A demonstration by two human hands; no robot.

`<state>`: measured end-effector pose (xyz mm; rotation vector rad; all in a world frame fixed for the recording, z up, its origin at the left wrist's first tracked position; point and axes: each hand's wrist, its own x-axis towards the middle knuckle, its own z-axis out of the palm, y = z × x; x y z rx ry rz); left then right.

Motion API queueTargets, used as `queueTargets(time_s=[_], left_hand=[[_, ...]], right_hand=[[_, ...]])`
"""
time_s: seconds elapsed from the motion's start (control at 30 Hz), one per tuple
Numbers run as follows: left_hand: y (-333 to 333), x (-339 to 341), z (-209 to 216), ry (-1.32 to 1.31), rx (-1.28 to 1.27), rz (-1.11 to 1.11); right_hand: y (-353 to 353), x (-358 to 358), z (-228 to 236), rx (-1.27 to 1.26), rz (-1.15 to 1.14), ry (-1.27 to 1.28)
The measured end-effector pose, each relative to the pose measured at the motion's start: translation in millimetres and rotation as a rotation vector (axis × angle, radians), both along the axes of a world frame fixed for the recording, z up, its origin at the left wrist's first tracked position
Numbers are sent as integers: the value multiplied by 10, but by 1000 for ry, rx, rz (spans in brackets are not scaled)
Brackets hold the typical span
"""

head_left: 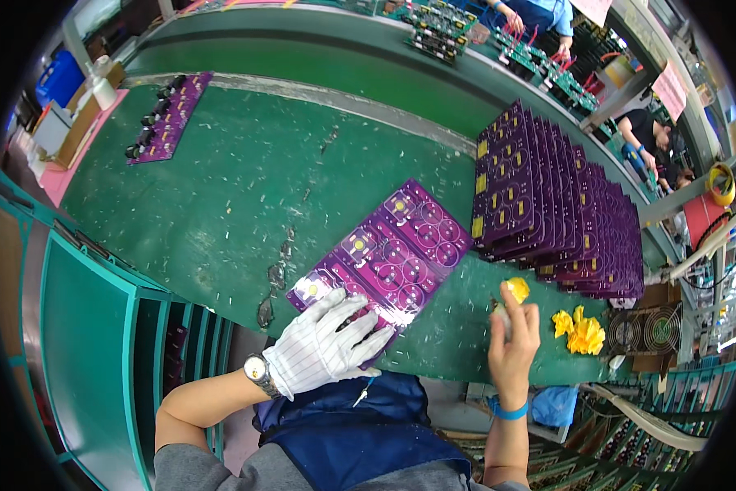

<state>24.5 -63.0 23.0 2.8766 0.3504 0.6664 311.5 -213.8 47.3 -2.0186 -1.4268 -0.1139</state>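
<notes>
Purple board stack behind yellow scraps; gloved left fingers spread on flat board; right fingers curled, grip unclear.

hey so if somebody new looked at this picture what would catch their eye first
Probably the leaning row of purple circuit boards on the right of the green bench. Next, the white-gloved left hand spread on a single purple board at the front. Then the bright yellow crumpled pile, right of the bare right hand.
</notes>
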Motion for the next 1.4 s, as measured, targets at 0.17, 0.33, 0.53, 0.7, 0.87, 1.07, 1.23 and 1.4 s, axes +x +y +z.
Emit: queueTargets(time_s=[0.17,0.33,0.53,0.7,0.87,1.07,1.23,1.4], left_hand=[[88,-149,258,-193,-19,102],[74,-121,428,-772,-928,663],[458,-63,-188,-449,-350,816],[507,102,-58,-273,-10,682],[460,95,-239,-151,-238,465],[456,95,-223,-117,-230,468],[455,101,-194,-104,-241,476],[475,98,-201,-93,-235,457]], right_hand=[[70,-183,-16,55,118,45],[164,-259,-3,96,246,136],[510,-551,187,-43,462,141],[717,-571,86,-216,527,113],[871,-655,41,-272,600,59],[929,-647,-80,-266,655,-79],[906,-608,-29,-237,586,-25],[883,-565,-31,-355,591,-69]])
